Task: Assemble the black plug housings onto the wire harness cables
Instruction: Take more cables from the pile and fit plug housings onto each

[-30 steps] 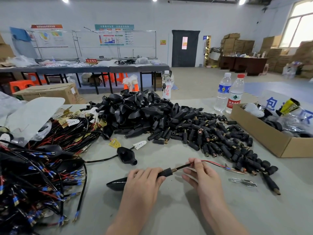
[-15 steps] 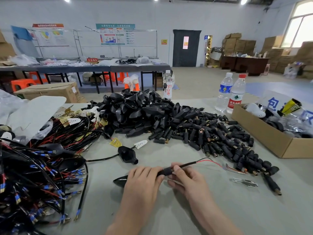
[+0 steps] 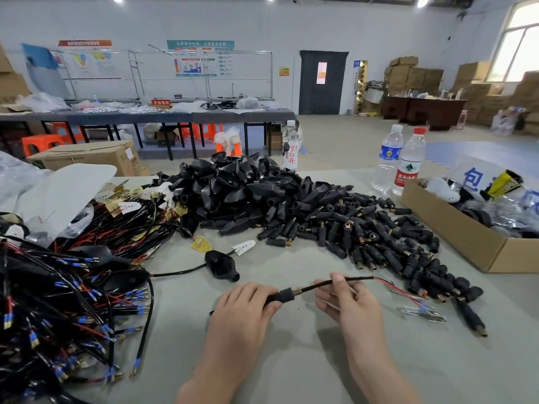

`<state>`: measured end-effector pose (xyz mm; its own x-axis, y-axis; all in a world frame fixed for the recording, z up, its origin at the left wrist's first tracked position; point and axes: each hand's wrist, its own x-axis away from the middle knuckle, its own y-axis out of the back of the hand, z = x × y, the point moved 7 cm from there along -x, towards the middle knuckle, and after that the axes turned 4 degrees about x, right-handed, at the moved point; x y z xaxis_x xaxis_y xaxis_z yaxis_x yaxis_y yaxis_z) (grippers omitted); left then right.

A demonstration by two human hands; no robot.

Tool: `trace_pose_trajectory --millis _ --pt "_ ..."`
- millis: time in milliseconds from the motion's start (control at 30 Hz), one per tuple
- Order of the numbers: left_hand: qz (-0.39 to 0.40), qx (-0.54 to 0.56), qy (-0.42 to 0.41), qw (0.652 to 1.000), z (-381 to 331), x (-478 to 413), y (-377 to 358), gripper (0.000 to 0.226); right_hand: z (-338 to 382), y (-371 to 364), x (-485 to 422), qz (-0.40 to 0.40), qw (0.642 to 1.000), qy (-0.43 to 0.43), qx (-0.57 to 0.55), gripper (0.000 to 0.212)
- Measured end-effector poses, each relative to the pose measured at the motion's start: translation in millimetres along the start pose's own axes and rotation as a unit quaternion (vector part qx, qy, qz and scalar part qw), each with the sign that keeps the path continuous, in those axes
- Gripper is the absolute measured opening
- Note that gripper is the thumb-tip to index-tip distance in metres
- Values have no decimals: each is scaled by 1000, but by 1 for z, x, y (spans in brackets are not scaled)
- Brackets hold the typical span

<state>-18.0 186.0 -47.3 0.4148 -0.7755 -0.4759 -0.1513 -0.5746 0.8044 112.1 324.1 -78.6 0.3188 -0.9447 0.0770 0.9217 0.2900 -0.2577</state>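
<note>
The left hand [image 3: 248, 310] grips the black plastic plug housing [image 3: 284, 294]. The right hand [image 3: 350, 307], pinching the thin black cable [image 3: 358, 278], has pulled it further through, so the threading advances.

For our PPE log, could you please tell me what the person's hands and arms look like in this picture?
Both hands are bare: the left hand and the right hand wear no gloves, and no rings show. The left forearm and the right forearm are uncovered down to the frame's edge, with no sleeves, watch or wristband in view.
</note>
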Motion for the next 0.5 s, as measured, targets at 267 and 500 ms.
trace_pose_trajectory --millis 267,500 --pt "43 -16 36 998 8 0 -1 30 16 45 -22 -115 989 40 -86 19" --pt "61 -19 32 997 9 -1 -8 44 -15 -20 7 105 993 -56 -8 18"
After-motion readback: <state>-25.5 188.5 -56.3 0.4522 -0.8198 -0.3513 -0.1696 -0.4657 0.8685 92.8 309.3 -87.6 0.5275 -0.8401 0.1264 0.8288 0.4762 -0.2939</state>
